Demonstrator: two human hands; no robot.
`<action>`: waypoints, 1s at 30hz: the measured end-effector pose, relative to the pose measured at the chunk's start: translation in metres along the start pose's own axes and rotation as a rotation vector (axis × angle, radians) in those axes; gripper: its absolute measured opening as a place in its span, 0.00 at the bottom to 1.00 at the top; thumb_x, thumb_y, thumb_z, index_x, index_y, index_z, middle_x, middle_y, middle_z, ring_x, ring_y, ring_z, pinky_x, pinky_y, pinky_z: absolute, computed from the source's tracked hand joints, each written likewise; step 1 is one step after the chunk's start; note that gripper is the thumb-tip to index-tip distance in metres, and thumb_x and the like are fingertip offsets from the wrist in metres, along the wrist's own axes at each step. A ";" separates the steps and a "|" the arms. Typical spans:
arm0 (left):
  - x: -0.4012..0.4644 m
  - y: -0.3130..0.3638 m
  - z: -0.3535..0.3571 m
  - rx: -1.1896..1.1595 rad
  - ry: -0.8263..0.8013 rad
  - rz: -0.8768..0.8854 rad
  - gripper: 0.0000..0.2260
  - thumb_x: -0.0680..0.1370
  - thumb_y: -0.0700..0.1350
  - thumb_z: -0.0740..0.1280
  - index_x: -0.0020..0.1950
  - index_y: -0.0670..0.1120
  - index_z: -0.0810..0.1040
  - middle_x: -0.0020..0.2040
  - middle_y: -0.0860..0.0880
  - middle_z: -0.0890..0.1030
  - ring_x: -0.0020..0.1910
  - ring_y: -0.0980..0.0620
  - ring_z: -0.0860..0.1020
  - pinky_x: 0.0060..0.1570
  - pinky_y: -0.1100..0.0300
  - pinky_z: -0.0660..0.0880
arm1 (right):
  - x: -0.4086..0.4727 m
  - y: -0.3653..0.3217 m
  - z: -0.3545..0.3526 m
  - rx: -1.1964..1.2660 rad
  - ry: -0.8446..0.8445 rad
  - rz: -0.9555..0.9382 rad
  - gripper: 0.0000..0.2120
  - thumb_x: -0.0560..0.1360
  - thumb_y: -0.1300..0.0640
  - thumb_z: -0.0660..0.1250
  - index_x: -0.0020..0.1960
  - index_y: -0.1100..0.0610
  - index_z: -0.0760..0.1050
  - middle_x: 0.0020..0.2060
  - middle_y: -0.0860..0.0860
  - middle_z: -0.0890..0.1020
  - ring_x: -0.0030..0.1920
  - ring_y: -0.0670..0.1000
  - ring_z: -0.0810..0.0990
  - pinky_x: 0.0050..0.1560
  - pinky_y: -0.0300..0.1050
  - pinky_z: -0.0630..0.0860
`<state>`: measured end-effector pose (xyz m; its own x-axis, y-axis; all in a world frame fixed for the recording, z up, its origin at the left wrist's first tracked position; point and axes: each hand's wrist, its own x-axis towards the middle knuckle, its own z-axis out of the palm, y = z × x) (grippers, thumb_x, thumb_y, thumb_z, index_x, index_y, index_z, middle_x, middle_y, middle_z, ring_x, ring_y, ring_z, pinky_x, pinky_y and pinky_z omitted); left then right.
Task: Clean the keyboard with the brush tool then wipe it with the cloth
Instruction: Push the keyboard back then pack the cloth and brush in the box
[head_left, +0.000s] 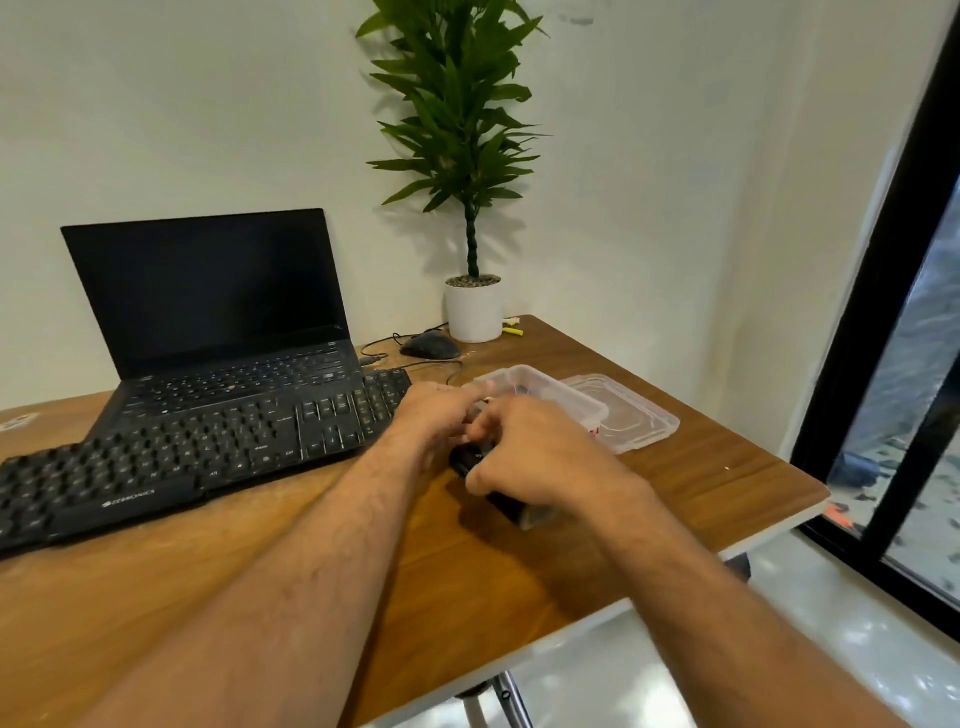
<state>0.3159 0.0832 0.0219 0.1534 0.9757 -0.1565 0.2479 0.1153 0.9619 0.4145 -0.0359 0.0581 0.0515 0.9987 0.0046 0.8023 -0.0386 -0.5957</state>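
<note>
A black keyboard (171, 457) lies slanted on the wooden table (260, 597), in front of an open black laptop (208, 312). Both my hands meet just right of the keyboard's number pad. My right hand (540, 457) grips a black object (506, 504), probably the brush tool; its lower end sticks out under my palm. My left hand (436, 421) has its fingers curled on the upper end of the same object. The object's shape is mostly hidden by my fingers. No cloth shows.
A clear plastic box (561, 397) stands right behind my hands, its lid (628, 421) lying beside it on the right. A black mouse (430, 345) with cable and a potted plant (472, 306) sit at the back. The table edge runs close on the right.
</note>
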 end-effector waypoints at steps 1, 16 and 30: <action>0.002 0.000 -0.001 -0.029 -0.030 0.001 0.12 0.77 0.49 0.74 0.53 0.41 0.83 0.47 0.43 0.85 0.39 0.52 0.82 0.28 0.62 0.78 | -0.002 0.001 -0.012 0.066 0.019 0.019 0.17 0.70 0.55 0.77 0.55 0.45 0.75 0.49 0.48 0.79 0.42 0.45 0.79 0.32 0.38 0.75; 0.019 -0.027 0.023 -0.361 -0.011 0.063 0.21 0.77 0.46 0.74 0.69 0.45 0.76 0.45 0.43 0.86 0.34 0.54 0.82 0.36 0.60 0.83 | 0.085 0.041 -0.016 -0.036 0.208 0.189 0.15 0.74 0.52 0.74 0.59 0.55 0.79 0.52 0.52 0.82 0.51 0.50 0.80 0.58 0.49 0.79; -0.010 -0.026 0.033 0.211 0.086 0.332 0.34 0.75 0.62 0.71 0.78 0.55 0.64 0.44 0.55 0.80 0.48 0.57 0.79 0.61 0.50 0.77 | 0.062 0.084 -0.046 0.102 0.594 0.142 0.12 0.76 0.65 0.66 0.52 0.54 0.85 0.51 0.48 0.83 0.52 0.47 0.78 0.58 0.44 0.76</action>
<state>0.3391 0.0641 -0.0091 0.1794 0.9666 0.1828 0.3906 -0.2405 0.8886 0.5122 0.0209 0.0457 0.4994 0.7931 0.3488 0.7042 -0.1371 -0.6966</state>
